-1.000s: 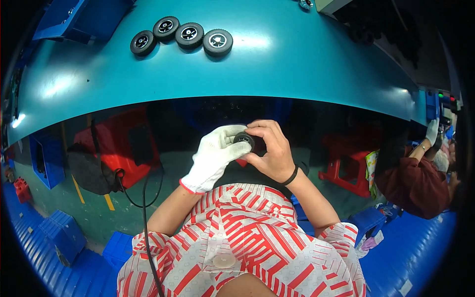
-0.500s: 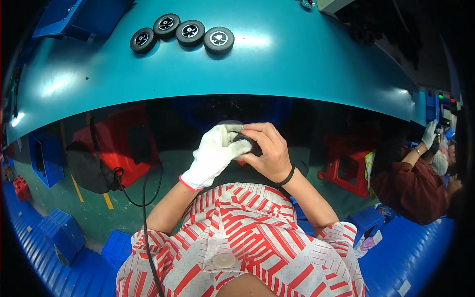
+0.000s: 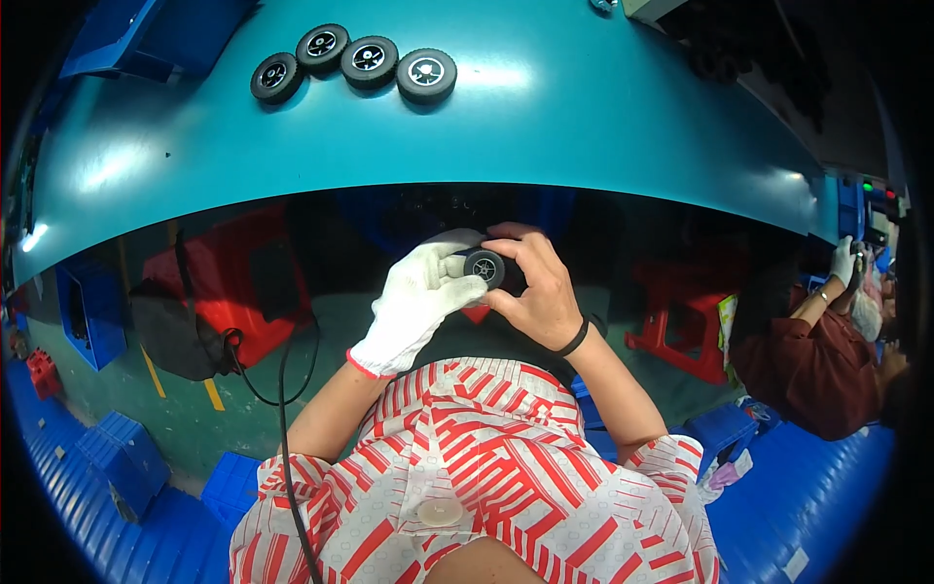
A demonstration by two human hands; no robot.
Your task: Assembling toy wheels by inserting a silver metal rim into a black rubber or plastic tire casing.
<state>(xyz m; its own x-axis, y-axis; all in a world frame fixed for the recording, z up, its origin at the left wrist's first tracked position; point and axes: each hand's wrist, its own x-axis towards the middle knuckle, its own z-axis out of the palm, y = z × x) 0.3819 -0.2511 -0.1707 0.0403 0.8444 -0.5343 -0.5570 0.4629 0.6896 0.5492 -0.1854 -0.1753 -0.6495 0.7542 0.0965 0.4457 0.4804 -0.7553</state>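
A small black toy wheel with a spoked hub is held between my hands, in front of my waist and below the table's near edge. My left hand, in a white glove with a red cuff, grips its left side, the thumb at the lower rim. The bare fingers of my right hand close round its right side, thumb below and fingers above. Part of the rim is hidden by my fingers. Several similar black wheels with silver-trimmed hubs lie in a row on the table's far left.
The teal table curves across the front. A blue bin stands at its far left. Red stools flank me, one bearing a black bag. A black cable hangs beside my left arm. Another person works at far right.
The wheel has turned in my hands, so its spoked face now shows. My right hand has shifted slightly, its fingers opening a little wider around the rim.
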